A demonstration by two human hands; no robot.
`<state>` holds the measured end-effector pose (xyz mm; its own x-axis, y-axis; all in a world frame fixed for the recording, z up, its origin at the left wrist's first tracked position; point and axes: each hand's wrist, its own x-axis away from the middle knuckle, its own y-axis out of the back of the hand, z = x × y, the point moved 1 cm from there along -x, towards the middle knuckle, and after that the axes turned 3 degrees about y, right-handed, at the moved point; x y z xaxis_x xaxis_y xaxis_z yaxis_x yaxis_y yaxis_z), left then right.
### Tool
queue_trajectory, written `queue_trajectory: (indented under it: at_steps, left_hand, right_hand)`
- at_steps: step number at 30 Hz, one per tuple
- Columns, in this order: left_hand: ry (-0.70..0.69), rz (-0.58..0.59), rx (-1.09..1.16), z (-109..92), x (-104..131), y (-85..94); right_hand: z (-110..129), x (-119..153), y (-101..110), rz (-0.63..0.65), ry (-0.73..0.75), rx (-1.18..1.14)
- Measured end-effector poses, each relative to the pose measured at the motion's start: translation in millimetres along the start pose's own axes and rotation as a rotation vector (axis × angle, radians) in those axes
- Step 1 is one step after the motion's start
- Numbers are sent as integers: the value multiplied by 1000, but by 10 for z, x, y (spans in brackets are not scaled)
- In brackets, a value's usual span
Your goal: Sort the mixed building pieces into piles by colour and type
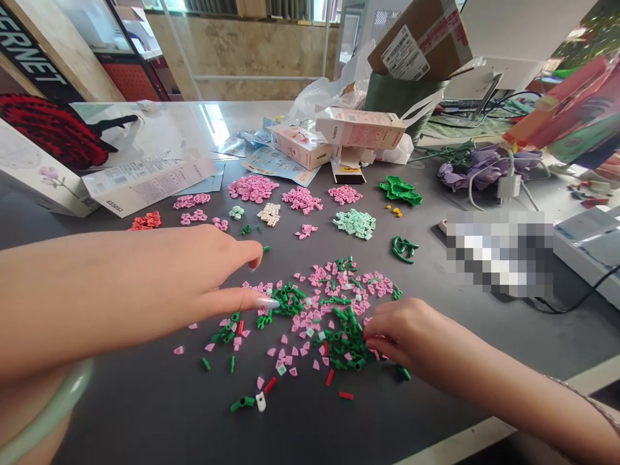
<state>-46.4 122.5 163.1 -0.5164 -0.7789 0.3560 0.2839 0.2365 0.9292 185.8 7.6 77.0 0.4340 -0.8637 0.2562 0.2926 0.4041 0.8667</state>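
Note:
My left hand reaches in from the left, above the dark table, thumb and index finger apart with nothing between them. Its thumb tip is at a cluster of green pieces. At the right edge of the mixed pile, my right hand has its fingers bent together beside green pieces; whatever its fingertips hold is hidden. Small pink pieces are scattered among the green ones. Red pieces and a white piece lie nearer the front.
Behind are separate heaps of pink, mint, cream and orange pieces, plus green leaves. Boxes and bags stand at the back. A cable and a blurred object are at the right.

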Motion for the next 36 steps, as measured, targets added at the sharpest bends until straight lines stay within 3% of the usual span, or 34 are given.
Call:
queue_trajectory:
  at_steps: [3, 12, 15, 18, 22, 24, 30, 33, 36]
  left_hand:
    - [67, 159, -45, -25, 16, 17]
    - [91, 174, -61, -121, -9, 81]
    - [116, 166, -75, -124, 6, 89]
    - [148, 192, -77, -138, 35, 117]
    - [123, 189, -91, -132, 54, 134]
    - [99, 167, -95, -105, 46, 106]
    - [67, 92, -117, -18, -1, -6]
    - [109, 135, -75, -18, 24, 26]
    - [53, 111, 24, -34, 71, 86]
  right_hand:
    - [-81, 19, -59, -65, 31, -43]
    - [-91, -14, 17, -147, 45, -279]
    - [-138, -32, 57, -144, -63, -501]
    - [-247, -42, 68, -152, -152, -871]
    - [-394, -45, 78, -237, -165, -1451]
    - [-429, -48, 84, -249, -155, -1627]
    - [-420, -78, 72, -317, -99, -1849]
    - [-426, -88, 50, -293, -80, -1926]
    - [-446, -95, 44, -260, -81, -1989]
